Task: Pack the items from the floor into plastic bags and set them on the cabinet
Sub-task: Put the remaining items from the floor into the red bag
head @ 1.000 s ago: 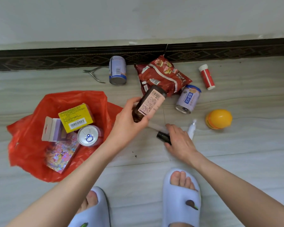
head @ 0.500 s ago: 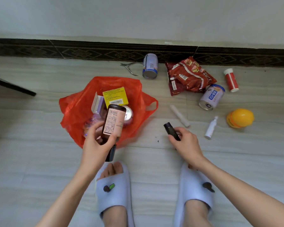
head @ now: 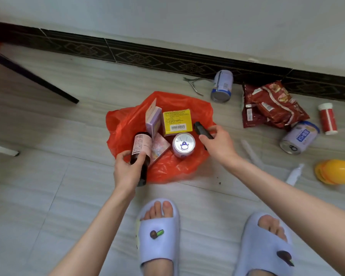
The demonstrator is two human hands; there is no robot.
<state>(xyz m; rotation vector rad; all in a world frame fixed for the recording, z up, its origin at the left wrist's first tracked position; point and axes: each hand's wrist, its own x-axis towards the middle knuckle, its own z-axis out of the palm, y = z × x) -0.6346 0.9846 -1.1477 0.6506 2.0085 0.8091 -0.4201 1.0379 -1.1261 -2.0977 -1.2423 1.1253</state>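
An open red plastic bag lies on the floor with a yellow box, a purple box, a patterned packet and an upright can in it. My left hand grips a brown bottle upside down over the bag's near left edge. My right hand holds a small black tube over the bag's right side.
Right of the bag lie two cans, red snack packets, a red tube, a yellow egg-shaped case, a white spray bottle, a clear tube and metal nippers. A dark furniture leg slants at the left.
My right hand has carried the black tube leftwards from the bare floor to over the bag. The left hand has lowered the brown bottle at the bag's near edge.
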